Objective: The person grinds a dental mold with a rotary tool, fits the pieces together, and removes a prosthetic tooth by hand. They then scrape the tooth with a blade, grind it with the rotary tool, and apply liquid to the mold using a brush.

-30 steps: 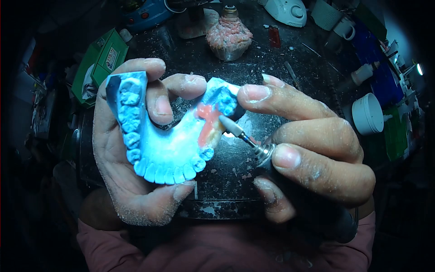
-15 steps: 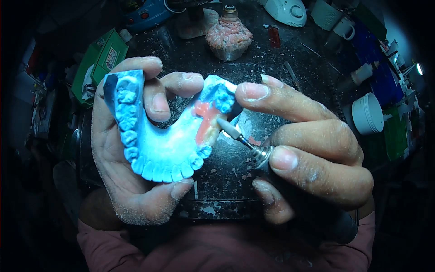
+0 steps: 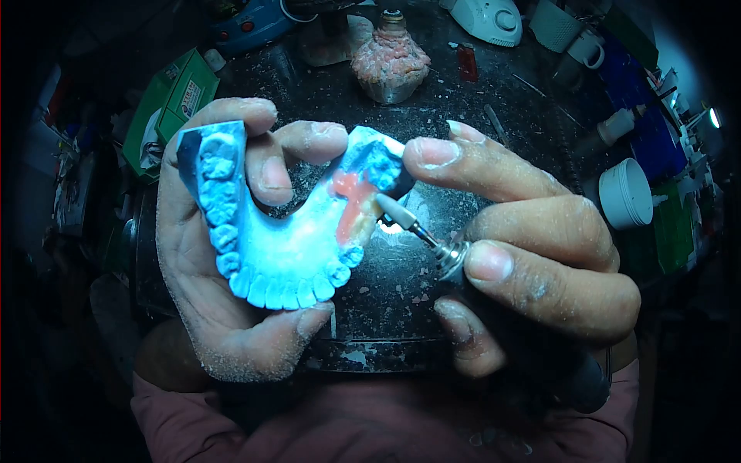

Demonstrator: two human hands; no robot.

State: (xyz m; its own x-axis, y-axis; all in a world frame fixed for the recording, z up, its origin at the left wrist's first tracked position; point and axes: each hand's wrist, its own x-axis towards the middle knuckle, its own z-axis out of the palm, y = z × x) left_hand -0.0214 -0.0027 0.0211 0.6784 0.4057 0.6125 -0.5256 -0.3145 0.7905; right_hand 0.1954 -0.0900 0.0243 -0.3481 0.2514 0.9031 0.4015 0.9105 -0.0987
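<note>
A blue dental cast (image 3: 289, 239) with a row of teeth is gripped in my left hand (image 3: 212, 285), fingers over its back edge and thumb under the front teeth. On its right side sits a partial denture (image 3: 353, 212) of pink base and tooth-coloured teeth. My right hand (image 3: 532, 247) is closed around a dark rotary handpiece (image 3: 494, 328). The handpiece's pale pointed bur (image 3: 395, 210) has its tip right at the denture's teeth. My right index fingertip rests against the cast's back right corner. Whitish dust coats both hands.
At the back of the dark, speckled worktable (image 3: 386, 316) stands a bottle-like burner caked in pink material (image 3: 390, 65). A green box (image 3: 174, 104) is at left; a white tub (image 3: 624, 194), a mug (image 3: 590, 50) and a white device (image 3: 488, 19) are at right. Thin tools (image 3: 496, 126) lie behind my right hand.
The bur tip has shifted slightly up and right along the denture's teeth, with my right hand moving slightly right. The cast has moved a little in my left hand's grip, which stays closed.
</note>
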